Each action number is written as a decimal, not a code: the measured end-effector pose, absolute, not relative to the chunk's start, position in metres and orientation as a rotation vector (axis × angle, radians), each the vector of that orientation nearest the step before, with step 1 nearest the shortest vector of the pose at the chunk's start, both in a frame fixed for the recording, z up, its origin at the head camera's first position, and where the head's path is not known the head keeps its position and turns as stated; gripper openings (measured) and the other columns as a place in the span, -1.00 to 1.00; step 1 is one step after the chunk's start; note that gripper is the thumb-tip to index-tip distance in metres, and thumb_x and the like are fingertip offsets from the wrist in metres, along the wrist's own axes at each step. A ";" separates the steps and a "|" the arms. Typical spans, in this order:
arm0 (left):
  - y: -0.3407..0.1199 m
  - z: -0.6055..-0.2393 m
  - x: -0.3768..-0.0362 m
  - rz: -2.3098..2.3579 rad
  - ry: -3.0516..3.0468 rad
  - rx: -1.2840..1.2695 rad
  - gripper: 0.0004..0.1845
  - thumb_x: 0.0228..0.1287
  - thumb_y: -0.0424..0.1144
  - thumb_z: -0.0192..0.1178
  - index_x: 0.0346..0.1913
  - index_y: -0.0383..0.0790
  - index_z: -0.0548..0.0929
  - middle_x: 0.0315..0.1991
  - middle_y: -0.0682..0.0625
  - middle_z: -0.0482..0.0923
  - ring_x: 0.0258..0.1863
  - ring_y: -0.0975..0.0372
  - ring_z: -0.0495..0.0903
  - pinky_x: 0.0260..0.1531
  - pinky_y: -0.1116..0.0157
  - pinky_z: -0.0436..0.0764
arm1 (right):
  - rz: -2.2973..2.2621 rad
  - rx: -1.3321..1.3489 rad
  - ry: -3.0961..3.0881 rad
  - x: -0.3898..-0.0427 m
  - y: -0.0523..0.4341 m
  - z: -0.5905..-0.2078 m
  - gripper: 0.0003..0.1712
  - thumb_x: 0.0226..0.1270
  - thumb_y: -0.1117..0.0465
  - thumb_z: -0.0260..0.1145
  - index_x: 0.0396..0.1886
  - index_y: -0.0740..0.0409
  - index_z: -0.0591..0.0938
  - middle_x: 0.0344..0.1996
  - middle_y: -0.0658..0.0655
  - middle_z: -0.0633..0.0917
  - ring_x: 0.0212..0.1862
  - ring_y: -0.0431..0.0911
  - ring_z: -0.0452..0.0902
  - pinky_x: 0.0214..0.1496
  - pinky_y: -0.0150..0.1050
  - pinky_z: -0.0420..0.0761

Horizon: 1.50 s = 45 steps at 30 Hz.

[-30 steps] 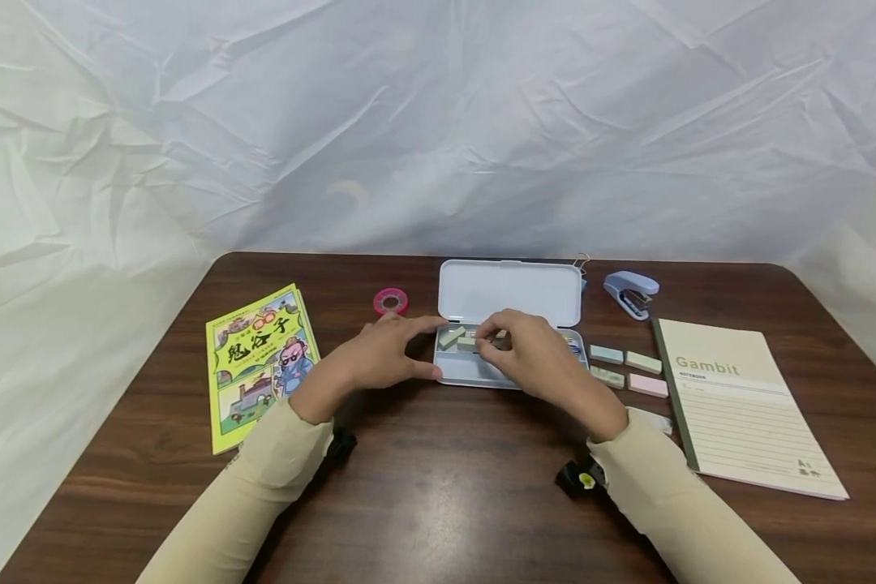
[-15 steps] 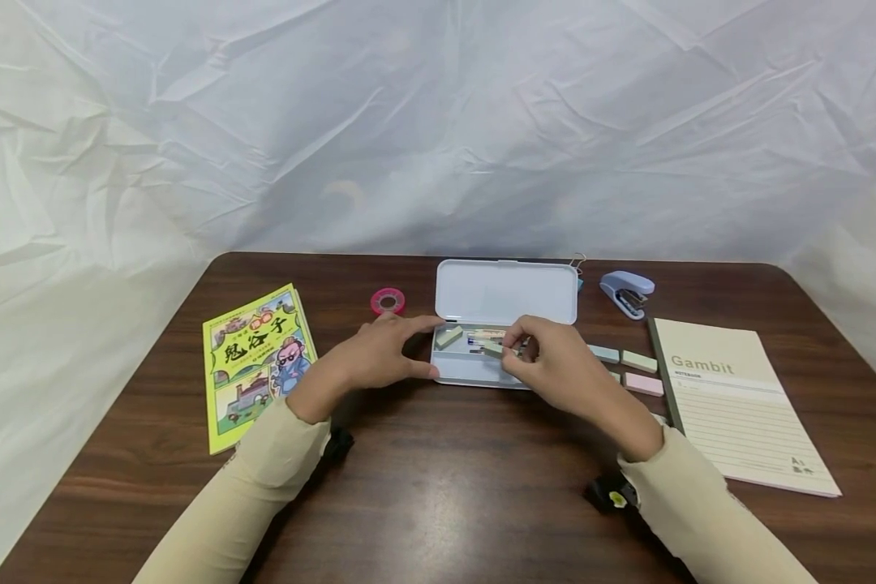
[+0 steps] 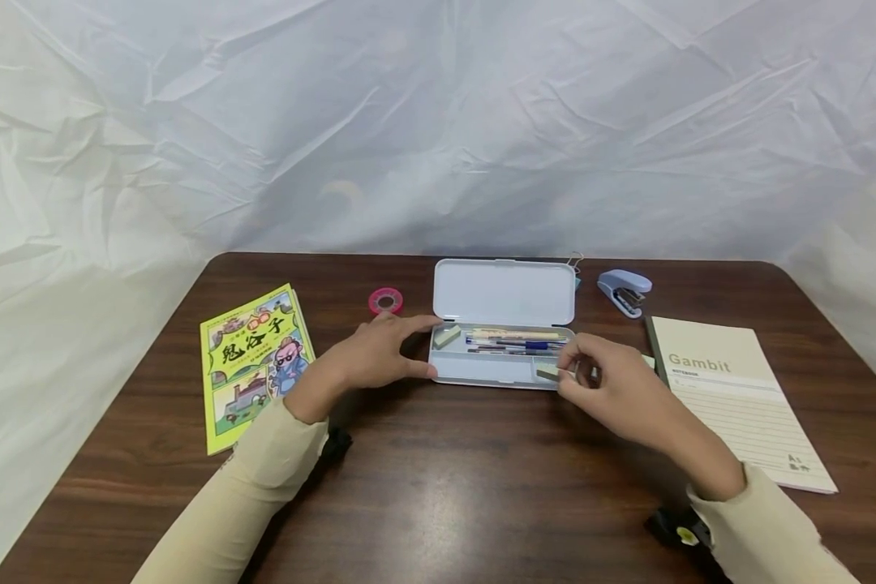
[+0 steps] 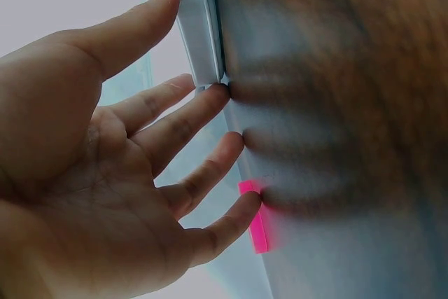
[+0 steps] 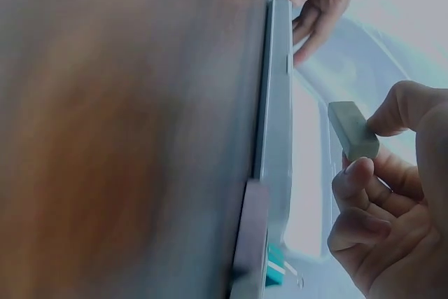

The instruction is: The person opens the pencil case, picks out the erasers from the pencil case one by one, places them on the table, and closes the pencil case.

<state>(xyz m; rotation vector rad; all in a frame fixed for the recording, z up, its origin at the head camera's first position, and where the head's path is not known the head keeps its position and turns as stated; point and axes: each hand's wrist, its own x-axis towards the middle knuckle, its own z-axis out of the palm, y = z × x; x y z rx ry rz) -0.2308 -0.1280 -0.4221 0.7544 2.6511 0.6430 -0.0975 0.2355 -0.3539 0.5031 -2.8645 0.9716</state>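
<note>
A pale green block eraser (image 3: 547,371) is pinched between the thumb and fingers of my right hand (image 3: 620,391), over the front right compartment of the open pencil case (image 3: 482,382). The same eraser (image 5: 353,131) shows in the right wrist view, tilted in the grip. My left hand (image 3: 380,353) rests at the case's left end, thumb and fingers spread and touching its edge. Another green eraser (image 3: 448,337) lies in the back left of the case. Several pens (image 3: 521,344) lie beside it. The lid (image 3: 504,292) stands raised behind.
A yellow comic book (image 3: 259,365) lies left. Behind the left hand is a pink tape roll (image 3: 385,301). A blue stapler (image 3: 624,292) and a notebook (image 3: 745,405) are at the right. My right hand mostly hides the erasers beside the case.
My right hand has lifted the green eraser from among the pens and carried it right and nearer, over the front right compartment. The left hand stays at the case's left end.
</note>
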 end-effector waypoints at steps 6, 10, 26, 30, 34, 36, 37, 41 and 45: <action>-0.125 -0.408 -0.222 0.658 2.643 0.757 -0.06 0.44 0.33 0.53 0.78 0.36 0.38 0.72 0.02 0.50 0.79 -0.15 0.31 0.66 -0.62 0.14 | 0.916 0.502 -2.887 -0.078 0.261 -0.360 -0.77 0.41 0.36 0.51 -0.15 -0.07 0.71 -0.42 -0.14 0.55 -0.37 -0.35 0.38 -0.33 -0.33 0.39; -0.123 -0.394 -0.214 0.668 2.633 0.740 -0.07 0.44 0.26 0.56 0.77 0.31 0.40 0.72 -0.01 0.51 0.79 -0.15 0.31 0.66 -0.60 0.16 | 0.864 0.553 -2.887 -0.066 0.275 -0.365 -0.72 0.38 0.37 0.57 -0.13 -0.11 0.73 -0.43 -0.22 0.53 -0.39 -0.41 0.34 -0.36 -0.34 0.37; -0.118 -0.365 -0.197 0.647 2.630 0.741 -0.11 0.51 0.21 0.52 0.78 0.19 0.42 0.72 -0.12 0.50 0.79 -0.33 0.25 0.64 -0.62 0.19 | 0.749 0.637 -2.952 -0.059 0.287 -0.372 -0.71 0.41 0.33 0.65 -0.15 -0.17 0.77 -0.44 -0.33 0.52 -0.42 -0.48 0.31 -0.36 -0.37 0.37; -0.117 -0.365 -0.195 0.639 2.646 0.747 -0.13 0.53 0.19 0.50 0.78 0.15 0.42 0.72 -0.15 0.50 0.78 -0.34 0.27 0.64 -0.60 0.22 | 0.740 0.617 -2.983 -0.059 0.287 -0.371 -0.74 0.43 0.31 0.65 -0.14 -0.16 0.80 -0.46 -0.31 0.54 -0.43 -0.47 0.30 -0.36 -0.36 0.37; -0.112 -0.349 -0.185 0.632 2.620 0.697 -0.13 0.55 0.04 0.52 0.79 0.05 0.40 0.74 -0.17 0.46 0.82 -0.32 0.21 0.71 -0.56 0.16 | 0.761 0.622 -2.984 -0.059 0.288 -0.371 -0.74 0.44 0.30 0.65 -0.15 -0.19 0.80 -0.46 -0.31 0.55 -0.44 -0.47 0.31 -0.38 -0.36 0.37; -0.112 -0.350 -0.185 0.632 2.620 0.693 -0.13 0.56 0.04 0.51 0.79 0.04 0.40 0.74 -0.18 0.45 0.83 -0.32 0.20 0.72 -0.56 0.14 | 0.777 0.628 -2.979 -0.059 0.289 -0.372 -0.73 0.43 0.31 0.65 -0.16 -0.20 0.80 -0.45 -0.32 0.56 -0.44 -0.47 0.32 -0.39 -0.36 0.38; -0.112 -0.350 -0.185 0.632 2.620 0.692 -0.14 0.56 0.04 0.51 0.80 0.04 0.40 0.74 -0.18 0.45 0.83 -0.32 0.20 0.72 -0.55 0.14 | 0.788 0.627 -2.981 -0.059 0.289 -0.372 -0.73 0.44 0.31 0.65 -0.16 -0.20 0.80 -0.45 -0.32 0.56 -0.44 -0.47 0.33 -0.39 -0.36 0.39; -0.112 -0.351 -0.186 0.635 2.616 0.692 -0.14 0.56 0.03 0.51 0.79 0.05 0.40 0.75 -0.19 0.45 0.84 -0.33 0.17 0.72 -0.56 0.12 | 0.824 0.610 -2.994 -0.059 0.289 -0.373 -0.72 0.43 0.31 0.66 -0.17 -0.20 0.79 -0.44 -0.31 0.57 -0.43 -0.46 0.34 -0.40 -0.36 0.39; -0.114 -0.359 -0.191 0.647 2.618 0.711 -0.13 0.54 0.10 0.52 0.78 0.10 0.42 0.74 -0.19 0.46 0.83 -0.38 0.16 0.68 -0.60 0.14 | 0.850 0.591 -3.008 -0.058 0.289 -0.374 -0.72 0.42 0.31 0.67 -0.18 -0.19 0.78 -0.42 -0.29 0.59 -0.42 -0.45 0.36 -0.40 -0.36 0.40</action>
